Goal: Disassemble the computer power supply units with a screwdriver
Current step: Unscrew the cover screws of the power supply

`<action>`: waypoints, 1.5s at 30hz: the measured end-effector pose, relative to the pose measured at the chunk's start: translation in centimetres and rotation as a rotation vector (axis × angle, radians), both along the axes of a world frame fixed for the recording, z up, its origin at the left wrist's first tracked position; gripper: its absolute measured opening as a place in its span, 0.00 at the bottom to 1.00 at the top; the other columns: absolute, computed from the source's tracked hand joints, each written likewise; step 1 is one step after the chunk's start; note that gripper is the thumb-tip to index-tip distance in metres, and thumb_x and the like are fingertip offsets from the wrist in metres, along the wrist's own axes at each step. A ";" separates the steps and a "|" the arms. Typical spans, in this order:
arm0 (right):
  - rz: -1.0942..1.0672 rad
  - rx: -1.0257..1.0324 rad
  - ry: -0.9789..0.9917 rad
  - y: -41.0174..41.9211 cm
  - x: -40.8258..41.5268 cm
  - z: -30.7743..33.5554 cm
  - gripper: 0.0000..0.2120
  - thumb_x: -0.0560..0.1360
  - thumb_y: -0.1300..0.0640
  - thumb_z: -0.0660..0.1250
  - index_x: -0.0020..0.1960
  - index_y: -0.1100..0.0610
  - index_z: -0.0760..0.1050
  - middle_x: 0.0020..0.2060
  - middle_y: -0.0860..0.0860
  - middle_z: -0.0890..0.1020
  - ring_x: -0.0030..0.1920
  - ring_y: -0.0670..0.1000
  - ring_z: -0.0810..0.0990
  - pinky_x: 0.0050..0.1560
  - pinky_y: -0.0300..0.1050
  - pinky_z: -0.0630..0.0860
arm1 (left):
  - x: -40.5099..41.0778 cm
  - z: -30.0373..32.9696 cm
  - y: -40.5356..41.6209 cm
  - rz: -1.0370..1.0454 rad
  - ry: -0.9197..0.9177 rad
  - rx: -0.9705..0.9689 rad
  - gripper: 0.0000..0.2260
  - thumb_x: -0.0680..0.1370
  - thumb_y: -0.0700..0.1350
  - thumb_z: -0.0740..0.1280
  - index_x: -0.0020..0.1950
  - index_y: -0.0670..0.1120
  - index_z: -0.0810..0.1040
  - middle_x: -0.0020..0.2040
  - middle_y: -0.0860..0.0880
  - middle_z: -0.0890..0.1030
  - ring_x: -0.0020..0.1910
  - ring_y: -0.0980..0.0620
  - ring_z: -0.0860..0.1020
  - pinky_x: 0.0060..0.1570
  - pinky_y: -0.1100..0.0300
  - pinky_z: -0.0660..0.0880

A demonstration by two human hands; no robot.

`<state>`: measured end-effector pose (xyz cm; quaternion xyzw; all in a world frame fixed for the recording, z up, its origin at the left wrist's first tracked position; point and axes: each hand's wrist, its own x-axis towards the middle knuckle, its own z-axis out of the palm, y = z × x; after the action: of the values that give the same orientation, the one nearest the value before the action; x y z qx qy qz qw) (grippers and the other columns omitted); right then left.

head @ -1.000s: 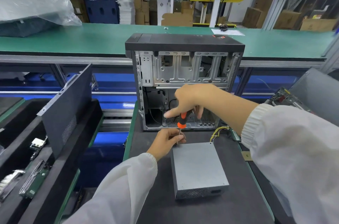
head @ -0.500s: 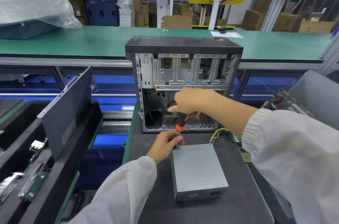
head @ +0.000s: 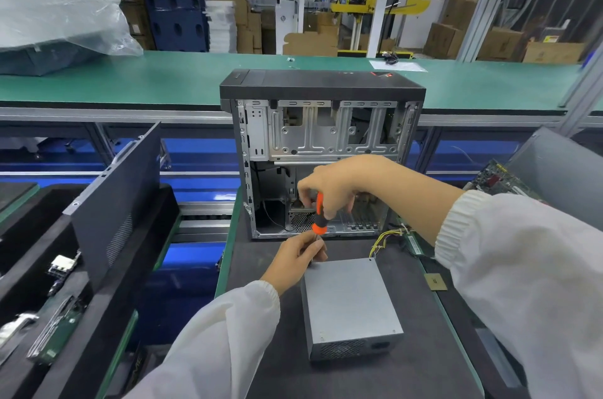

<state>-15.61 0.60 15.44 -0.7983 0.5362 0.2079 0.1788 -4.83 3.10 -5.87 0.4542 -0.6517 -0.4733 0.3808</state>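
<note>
Power supply: a grey rectangular metal power supply unit lies flat on the dark-matted bench, just in front of the open black-topped steel computer case; yellow wires leave its far right corner.
Screwdriver: an orange-and-black-handled screwdriver stands nearly upright over the unit's far left corner.
Right hand: fingers curled round the handle from above.
Left hand: pinches the shaft near the tip, beside that corner.
Writing: none on the unit or case is legible.
</note>
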 end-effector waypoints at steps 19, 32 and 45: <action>-0.060 -0.159 0.034 1.4 -0.2 -0.7 0.17 0.80 0.49 0.61 0.47 0.65 0.73 0.32 0.58 0.82 0.31 0.57 0.83 0.38 0.47 0.81 | 0.1 0.4 0.3 -0.003 -0.068 -0.001 0.06 0.82 0.43 0.62 0.47 0.44 0.77 0.42 0.50 0.83 0.43 0.57 0.80 0.45 0.68 0.74; -0.005 -0.197 -0.095 1.4 -2.2 0.0 0.12 0.76 0.66 0.65 0.58 0.58 0.76 0.54 0.56 0.75 0.42 0.57 0.81 0.29 0.39 0.75 | 0.7 -1.2 -0.1 0.093 -0.567 -0.138 0.08 0.78 0.43 0.69 0.56 0.46 0.84 0.53 0.50 0.82 0.51 0.52 0.79 0.56 0.60 0.75; -0.131 -0.334 -0.374 3.1 -6.0 -2.3 0.10 0.71 0.53 0.71 0.52 0.54 0.78 0.45 0.47 0.76 0.43 0.50 0.76 0.36 0.38 0.69 | 0.2 -0.8 1.7 0.407 -0.123 0.041 0.09 0.80 0.43 0.65 0.41 0.43 0.70 0.34 0.50 0.74 0.32 0.54 0.70 0.35 0.66 0.69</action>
<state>-21.60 3.72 13.18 -0.8048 0.5715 -0.0468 0.1535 -4.58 4.85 -6.69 0.6122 -0.5588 -0.3710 0.4188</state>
